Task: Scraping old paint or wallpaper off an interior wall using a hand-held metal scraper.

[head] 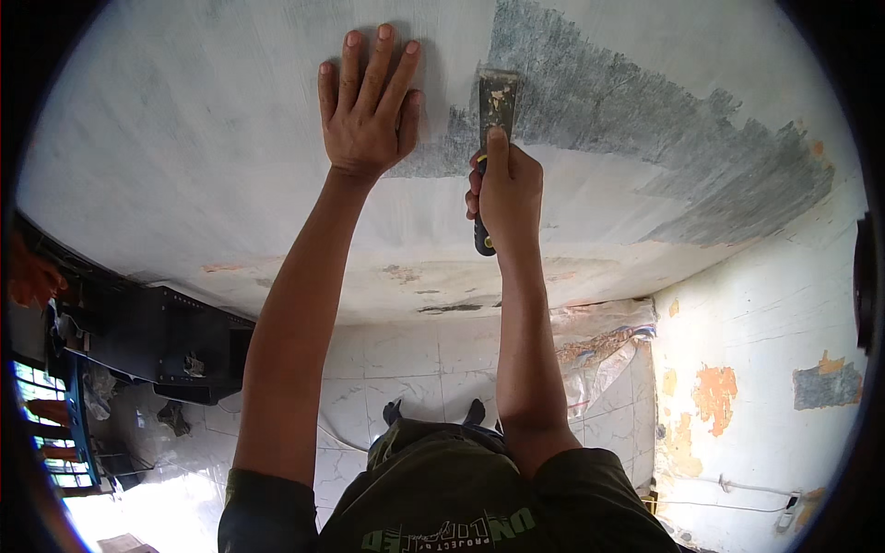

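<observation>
My right hand grips a putty knife by its black handle with yellow trim, thumb pressed on the lower blade. The blade points up the wall, its wide edge at the left border of a dark grey scraped patch, and bears pale and tan residue. My left hand lies on the white painted wall, left of the knife, palm down with fingers spread, holding nothing. A narrow grey strip of bared wall runs between the two hands.
A side wall with peeled orange and grey spots stands at the right, with a cable low on it. A crumpled plastic sack lies at the wall's foot. Black furniture stands at the left on the marbled tile floor, near a barred window.
</observation>
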Demonstrator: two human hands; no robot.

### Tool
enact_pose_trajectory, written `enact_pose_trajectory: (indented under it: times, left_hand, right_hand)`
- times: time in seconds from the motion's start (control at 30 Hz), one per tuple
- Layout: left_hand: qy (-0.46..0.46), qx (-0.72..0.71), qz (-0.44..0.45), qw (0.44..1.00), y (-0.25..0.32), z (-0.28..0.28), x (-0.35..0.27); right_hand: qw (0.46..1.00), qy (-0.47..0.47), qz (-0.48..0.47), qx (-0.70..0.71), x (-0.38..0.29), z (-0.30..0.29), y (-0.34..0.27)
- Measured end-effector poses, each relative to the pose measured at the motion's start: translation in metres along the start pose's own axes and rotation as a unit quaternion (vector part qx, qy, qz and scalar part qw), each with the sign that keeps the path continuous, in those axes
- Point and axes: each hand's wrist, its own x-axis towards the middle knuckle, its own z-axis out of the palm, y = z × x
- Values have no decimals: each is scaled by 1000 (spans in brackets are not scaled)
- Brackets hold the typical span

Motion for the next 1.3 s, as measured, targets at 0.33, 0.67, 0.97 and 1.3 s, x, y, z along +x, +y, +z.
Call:
enact_pose_trajectory:
  times: [0.33, 0.67, 0.97, 1.3]
  left_hand:
    - [0, -11, -8, 1000, -1, -2, 0]
    - [-18, 11, 6, 1000, -2, -4, 0]
    - [-16, 12, 7, 1000, -4, -3, -2]
    - [-2, -5, -3, 1000, -2, -1, 0]
  right_hand:
    - [1000, -16, -21, -4, 0, 0, 5]
    - [1000, -11, -5, -7, -1, 1, 8]
    - [1000, -4, -12, -13, -3, 1, 7]
    - [1000, -18, 3, 8, -3, -2, 4]
